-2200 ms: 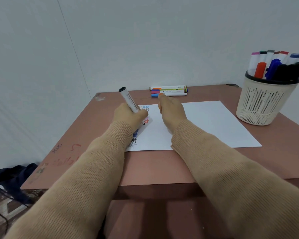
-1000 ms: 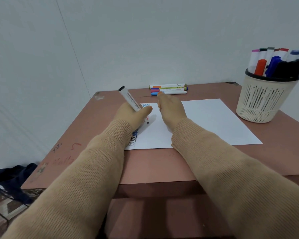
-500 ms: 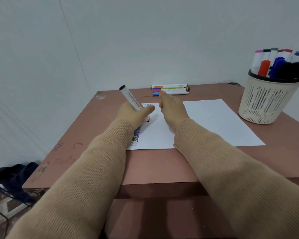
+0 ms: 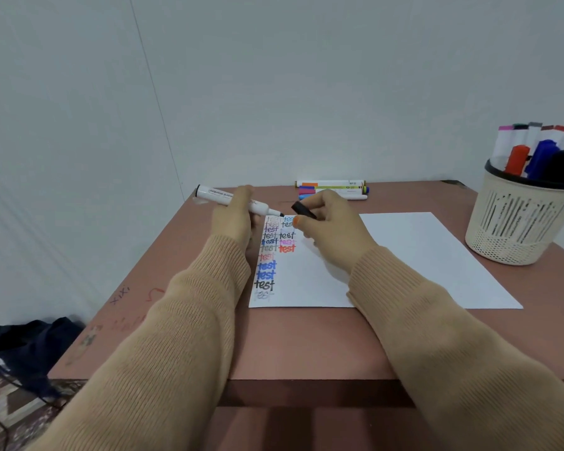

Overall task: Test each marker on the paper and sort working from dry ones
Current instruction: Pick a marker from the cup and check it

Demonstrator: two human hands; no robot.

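You hold a white-barrelled marker (image 4: 215, 194) in your left hand (image 4: 233, 219), fingers (image 4: 241, 196) wrapped round the middle of its barrel. It lies almost level above the far left corner of the white sheet of paper (image 4: 420, 255), its bare black tip pointing right. Whether the tip touches the sheet cannot be told. Your right hand (image 4: 329, 222) hovers just beside it over the sheet, fingers (image 4: 326, 200) curled and pinching a small black cap (image 4: 303, 210), whose open end is turned toward the marker tip and stands a little apart from it. Down the left edge of the paper run two columns of the handwritten word "test" (image 4: 267, 265) in black, blue, red, purple and pale pink, some bold, some faint. The rest of the sheet is blank. The paper lies flat on a reddish-brown bench (image 4: 306, 340), whose left side carries faint scribbles. At the bench's far edge, against the pale grey wall (image 4: 274, 76), a small row of capped markers (image 4: 331, 189) lies side by side, well apart from the paper. On the right a cream perforated plastic basket (image 4: 518, 222) with a black rim stands upright near the sheet's right edge, crowded with upright markers in orange, blue, black and white (image 4: 544, 154). Both arms wear tan ribbed knit sleeves (image 4: 176, 336). A dark blue bag (image 4: 30, 343) lies on the floor to the left.
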